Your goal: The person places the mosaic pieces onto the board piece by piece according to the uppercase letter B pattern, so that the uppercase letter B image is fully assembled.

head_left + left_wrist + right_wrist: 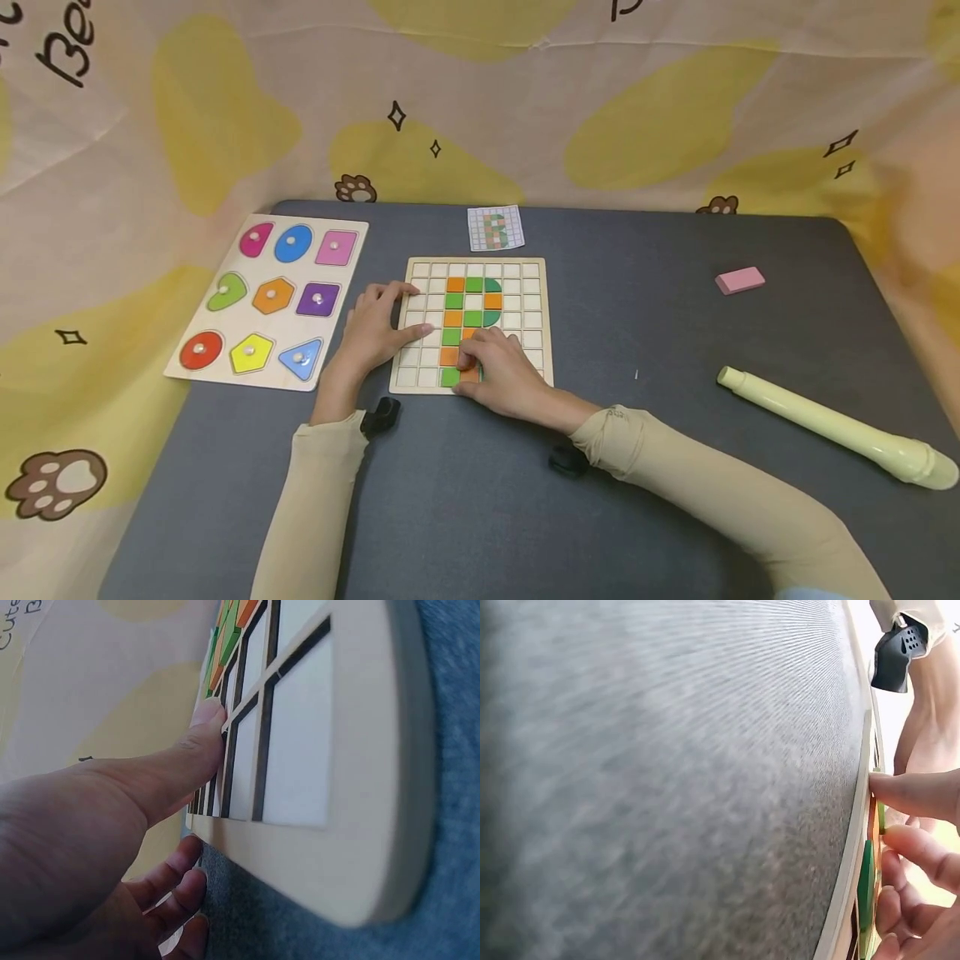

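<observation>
A square wooden grid board lies on the table, with orange, green and dark green tiles set in its middle columns. My left hand is at the board's left side. Its straight thumb presses on the face, while the other fingers lie along the edge. Over the lower middle of the board is my right hand. Its thumb and index finger pinch an orange tile in the bottom row. A dark green tile shows beside those fingers in the right wrist view. The right hand covers some nearby cells.
A wooden shape puzzle with colourful knobbed pieces lies left of the board. Behind the board is a small pattern card. A pink block and a pale yellow tube-shaped object are on the right of the grey table.
</observation>
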`<state>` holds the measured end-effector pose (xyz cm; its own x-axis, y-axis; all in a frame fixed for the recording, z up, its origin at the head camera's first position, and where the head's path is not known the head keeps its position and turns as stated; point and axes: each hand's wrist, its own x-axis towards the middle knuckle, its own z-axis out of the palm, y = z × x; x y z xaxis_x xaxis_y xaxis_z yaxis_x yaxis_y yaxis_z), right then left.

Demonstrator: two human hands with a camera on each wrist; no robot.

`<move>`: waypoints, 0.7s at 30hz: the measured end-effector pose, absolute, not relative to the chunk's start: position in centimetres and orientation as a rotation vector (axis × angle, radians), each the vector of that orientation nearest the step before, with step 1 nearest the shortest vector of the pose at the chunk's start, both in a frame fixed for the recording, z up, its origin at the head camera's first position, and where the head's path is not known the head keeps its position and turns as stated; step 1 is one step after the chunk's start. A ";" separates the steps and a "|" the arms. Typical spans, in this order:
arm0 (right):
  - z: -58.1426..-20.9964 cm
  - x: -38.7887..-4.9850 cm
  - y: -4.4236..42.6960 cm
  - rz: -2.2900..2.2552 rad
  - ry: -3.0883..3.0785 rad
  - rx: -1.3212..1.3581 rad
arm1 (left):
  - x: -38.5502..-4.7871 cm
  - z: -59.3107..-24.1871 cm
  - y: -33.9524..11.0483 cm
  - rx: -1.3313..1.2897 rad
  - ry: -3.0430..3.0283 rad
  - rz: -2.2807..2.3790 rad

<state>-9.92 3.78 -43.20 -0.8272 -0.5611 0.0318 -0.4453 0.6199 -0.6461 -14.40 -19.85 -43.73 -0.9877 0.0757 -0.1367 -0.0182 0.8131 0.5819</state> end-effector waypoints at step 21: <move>-42.4 -10.4 3.2 -0.858 2.640 -0.837 | -14.9 -43.1 -19.8 -0.010 2.796 0.869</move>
